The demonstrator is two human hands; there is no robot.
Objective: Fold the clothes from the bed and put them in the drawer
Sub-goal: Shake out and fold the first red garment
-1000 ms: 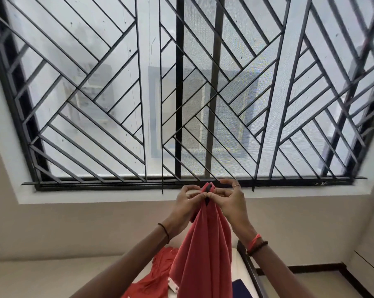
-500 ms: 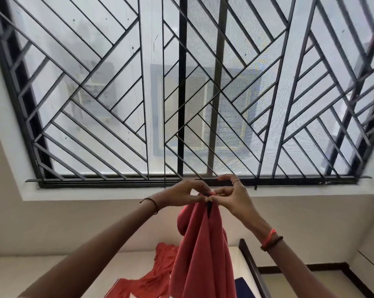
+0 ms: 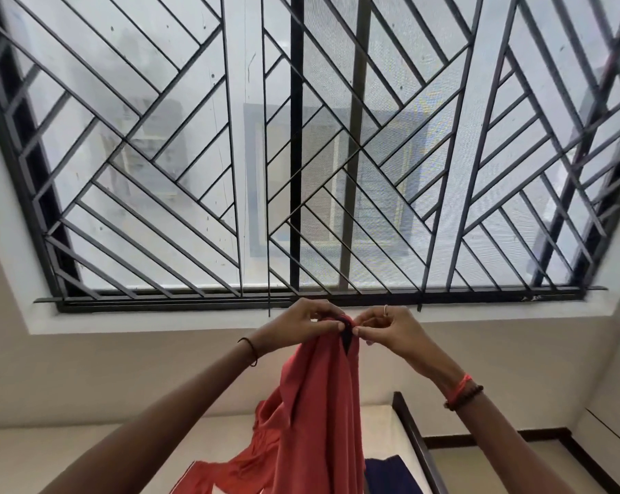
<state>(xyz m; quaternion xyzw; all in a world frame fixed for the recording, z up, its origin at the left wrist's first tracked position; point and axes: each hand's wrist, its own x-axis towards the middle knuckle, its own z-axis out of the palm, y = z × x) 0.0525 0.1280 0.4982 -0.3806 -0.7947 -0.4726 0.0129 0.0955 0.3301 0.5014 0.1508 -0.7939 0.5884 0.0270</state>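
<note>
Close in: left hand (image 3: pixel 301 326) and right hand (image 3: pixel 390 331) are raised side by side, nearly touching. Each pinches the top edge of the red garment (image 3: pixel 315 404) between thumb and forefinger, other fingers loosely curled.

Likely step: finding matched hold points before the first fold. To do it well, slide the pinches apart along the top seam toward the shoulders, keep light tension, and let the cloth drop flat. It is bunched and twisted now, so one shake should help.

The garment hangs straight down from the fingertips (image 3: pixel 339 326). A dark trim (image 3: pixel 346 338) (collar or binding, can't tell) sits between the two pinches. The lower part trails left and seems to rest on the bed (image 3: pixel 380 418).

Farther: a blue cloth (image 3: pixel 387 472) lies by the bed's right edge.

Farthest: pale wall, sill and black window grille (image 3: pixel 301 172). Drawer not in view.
</note>
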